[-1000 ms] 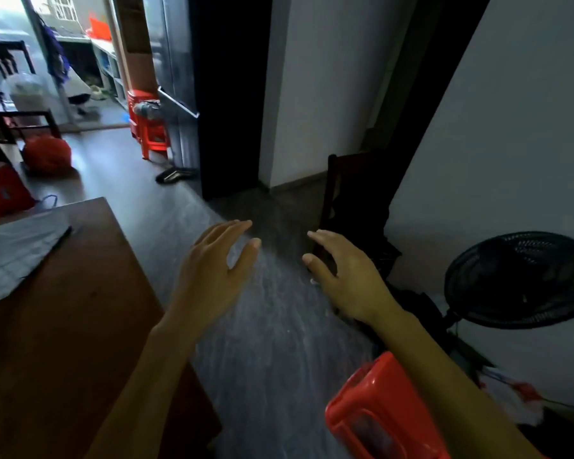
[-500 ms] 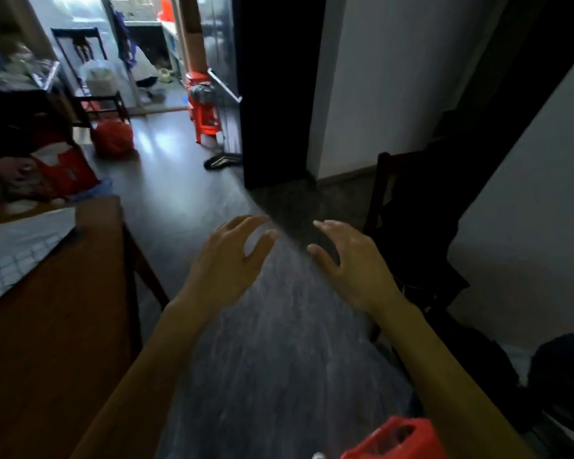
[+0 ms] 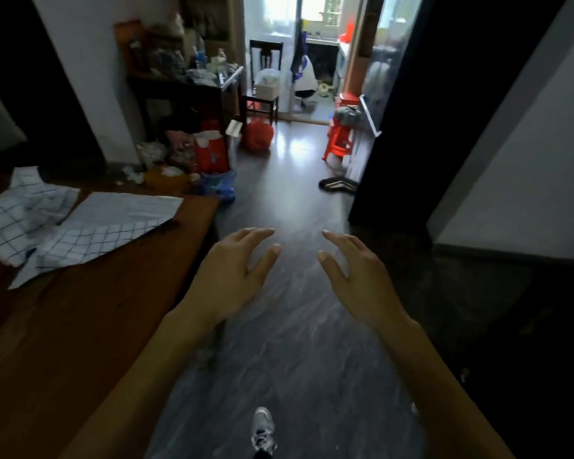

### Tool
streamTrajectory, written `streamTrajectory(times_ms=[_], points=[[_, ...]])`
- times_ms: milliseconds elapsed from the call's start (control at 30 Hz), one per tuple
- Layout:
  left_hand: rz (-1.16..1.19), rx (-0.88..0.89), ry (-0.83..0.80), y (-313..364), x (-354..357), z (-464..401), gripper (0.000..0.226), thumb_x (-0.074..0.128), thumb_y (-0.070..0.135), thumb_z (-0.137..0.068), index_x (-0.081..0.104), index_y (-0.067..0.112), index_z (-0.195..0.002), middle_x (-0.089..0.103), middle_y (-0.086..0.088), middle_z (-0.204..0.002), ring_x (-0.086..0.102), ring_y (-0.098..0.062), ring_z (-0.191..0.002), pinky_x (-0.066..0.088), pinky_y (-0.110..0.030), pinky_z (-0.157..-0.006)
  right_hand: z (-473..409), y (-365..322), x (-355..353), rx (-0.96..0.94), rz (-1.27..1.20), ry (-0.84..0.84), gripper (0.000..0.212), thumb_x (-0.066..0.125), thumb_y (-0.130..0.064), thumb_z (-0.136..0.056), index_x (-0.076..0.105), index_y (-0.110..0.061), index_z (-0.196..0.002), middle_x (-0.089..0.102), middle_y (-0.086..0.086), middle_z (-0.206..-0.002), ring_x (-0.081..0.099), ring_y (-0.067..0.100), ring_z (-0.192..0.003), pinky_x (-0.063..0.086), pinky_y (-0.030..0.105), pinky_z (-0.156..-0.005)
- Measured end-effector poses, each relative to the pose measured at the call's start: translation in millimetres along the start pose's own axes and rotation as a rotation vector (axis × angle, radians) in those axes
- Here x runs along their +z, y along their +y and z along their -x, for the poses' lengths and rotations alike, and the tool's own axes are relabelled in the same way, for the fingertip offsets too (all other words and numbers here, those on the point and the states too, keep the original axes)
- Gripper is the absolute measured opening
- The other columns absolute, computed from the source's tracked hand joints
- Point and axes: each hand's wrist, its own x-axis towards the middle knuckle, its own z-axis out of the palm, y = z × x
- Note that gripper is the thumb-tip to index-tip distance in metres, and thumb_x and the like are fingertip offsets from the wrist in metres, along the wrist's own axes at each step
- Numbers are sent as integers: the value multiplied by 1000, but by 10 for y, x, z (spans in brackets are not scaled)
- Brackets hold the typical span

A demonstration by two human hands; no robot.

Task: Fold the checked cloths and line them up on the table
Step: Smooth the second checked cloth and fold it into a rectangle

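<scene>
Ahead, left hand (image 3: 232,273) and right hand (image 3: 355,276) released, empty, crumpled checked cloths (image 3: 77,223) on brown wooden table (image 3: 80,326)

Both hands (image 3: 299,273) outstretched, fingers spread

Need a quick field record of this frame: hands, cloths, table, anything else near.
left hand: left hand empty, fingers relaxed, held over the dark floor just past the table edge
right hand: right hand empty, fingers relaxed, over the floor
cloths: flat white-and-blue checked cloth and rumpled checked cloth, the flat one overlapping the rumpled one, neither folded
table: brown wooden table, cloths at its far end
contact: neither hand touches a cloth
other: red plastic stool by the doorway
</scene>
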Motion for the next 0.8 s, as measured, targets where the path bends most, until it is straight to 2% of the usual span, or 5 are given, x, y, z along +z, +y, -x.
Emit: streamTrajectory(times_ms=[167, 433, 533, 700, 800], points=[[33, -102, 67, -594, 108, -740, 56, 38, 56, -92, 51, 20, -133, 56, 0, -131, 54, -13, -116, 48, -37, -97, -979, 252, 474, -92, -31, -84, 45, 51, -40, -95, 50, -22, -135, 55, -3, -134, 48, 2, -116, 30, 3, -89], [50, -193, 107, -1182, 285, -2202, 54, 40, 52, -93, 51, 18, -133, 55, -1, -133, 50, -9, -121, 44, -34, -102, -2642, 712, 706, -156, -62, -116, 41, 52, -36, -95, 54, -19, -132, 58, -2, -130, 48, -2, -113, 35, 5, -91], [54, -234, 113, -1303, 387, -2635, 56, 39, 53, -90, 50, 20, -133, 55, 2, -132, 50, -7, -119, 43, -28, -99, -3168, 888, 844, -175, -113, -98, 39, 52, -36, -95, 56, -18, -130, 60, -3, -127, 47, -6, -110, 35, 1, -89], [-7, -308, 102, -1616, 665, -3325, 55, 37, 53, -90, 50, 20, -133, 56, 1, -129, 52, -6, -111, 40, -20, -91, -3977, 1370, 1275, -259, -173, -140, 37, 52, -34, -96, 57, -15, -128, 63, 1, -123, 56, 0, -107, 40, 2, -86], [-63, -368, 103, -1772, 863, -3787, 51, 40, 49, -92, 48, 22, -135, 53, 2, -133, 50, -6, -115, 38, -20, -92, -4522, 1666, 1463, -326, -220, -164, 37, 51, -34, -97, 56, -15, -129, 63, 1, -122, 56, 1, -104, 40, 1, -84]])
